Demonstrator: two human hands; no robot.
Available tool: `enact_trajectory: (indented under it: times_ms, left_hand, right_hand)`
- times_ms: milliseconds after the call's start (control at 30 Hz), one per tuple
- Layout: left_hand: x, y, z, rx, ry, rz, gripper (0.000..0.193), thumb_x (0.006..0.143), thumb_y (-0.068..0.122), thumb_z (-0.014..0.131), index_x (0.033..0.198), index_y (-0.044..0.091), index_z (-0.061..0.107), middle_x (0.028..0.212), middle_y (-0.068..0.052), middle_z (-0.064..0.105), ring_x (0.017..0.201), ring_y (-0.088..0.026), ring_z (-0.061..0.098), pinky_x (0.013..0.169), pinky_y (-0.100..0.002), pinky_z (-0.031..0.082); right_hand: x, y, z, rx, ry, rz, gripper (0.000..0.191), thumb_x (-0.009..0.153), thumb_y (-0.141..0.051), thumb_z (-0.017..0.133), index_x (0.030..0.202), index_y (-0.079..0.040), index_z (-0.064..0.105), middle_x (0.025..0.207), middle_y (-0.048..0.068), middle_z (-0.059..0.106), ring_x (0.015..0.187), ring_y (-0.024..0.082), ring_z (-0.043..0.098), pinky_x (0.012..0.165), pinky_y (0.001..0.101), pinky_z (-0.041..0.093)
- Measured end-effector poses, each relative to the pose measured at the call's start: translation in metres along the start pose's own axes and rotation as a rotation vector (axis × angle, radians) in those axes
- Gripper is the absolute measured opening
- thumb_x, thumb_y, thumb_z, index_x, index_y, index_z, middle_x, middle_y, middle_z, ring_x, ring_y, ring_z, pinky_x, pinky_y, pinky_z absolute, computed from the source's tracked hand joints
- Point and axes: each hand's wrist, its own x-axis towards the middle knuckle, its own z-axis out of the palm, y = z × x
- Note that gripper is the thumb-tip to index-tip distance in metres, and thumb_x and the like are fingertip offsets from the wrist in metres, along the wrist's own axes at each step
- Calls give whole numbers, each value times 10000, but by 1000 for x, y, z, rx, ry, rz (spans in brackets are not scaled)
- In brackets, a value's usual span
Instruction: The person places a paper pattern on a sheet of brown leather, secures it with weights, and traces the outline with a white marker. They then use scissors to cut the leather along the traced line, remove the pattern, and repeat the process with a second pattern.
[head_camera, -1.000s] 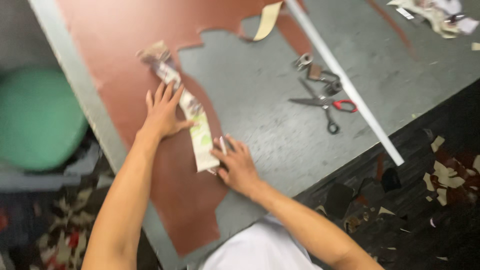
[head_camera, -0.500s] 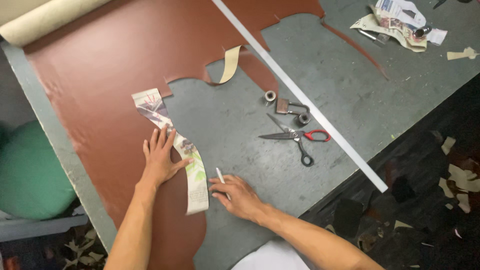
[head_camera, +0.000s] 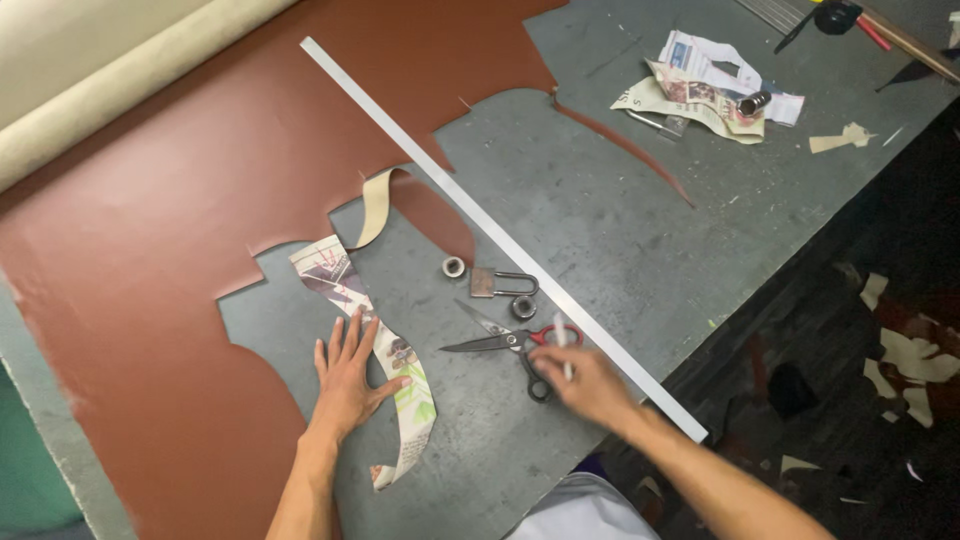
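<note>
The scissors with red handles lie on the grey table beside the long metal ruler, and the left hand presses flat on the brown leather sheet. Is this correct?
Not quite. In the head view the left hand presses flat on the printed paper pattern strip, not on the brown leather sheet. The rest holds: the scissors lie on the grey table beside the long metal ruler.

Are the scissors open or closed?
Open a little. The scissors lie flat on the grey table, blades slightly apart at the tips, red handles by the right hand.

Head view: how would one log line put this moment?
left hand: flat on paper pattern | right hand: holding white marker, over scissors | brown leather on table
</note>
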Motion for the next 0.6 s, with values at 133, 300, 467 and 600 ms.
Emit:
enact_trajectory:
  times_ms: [133,300,467,600]
  left_hand:
    - [0,16,9,-20,12,-38,1099,611,498,887,1524,157,378,1656,-99,230,1537,-360,143,1210,-617,87]
    - [-20,13,3,-23,89,-148,1154,615,485,879,1572,141,334,1651,-193,158,1522,-400,129,1176,-622,100]
    - [-58,2,11,-119,205,-299,1059,741,441,833,1562,41,296,1653,-263,165,1528,-434,156,1189,-629,108]
    - [-92,21,45,-90,380,-379,947,842,395,787,1572,19,315,1659,-277,201,1537,-448,205,1217,-605,151]
  right_hand:
    - [30,24,-52,-65,180,21,224,934,-217,689,1129,-152,779,1049,81,803,849,193,756,727,321,563]
    - [63,31,-73,-69,265,-86,218,952,-191,686,1142,-131,774,1048,69,797,854,140,741,740,292,547]
    - [88,20,-55,-77,202,-14,200,962,-178,704,1139,-125,783,948,68,800,774,166,680,700,301,516]
    - [100,1,-10,-37,129,-93,168,987,-147,708,1134,-108,780,917,70,769,818,149,646,734,289,512]
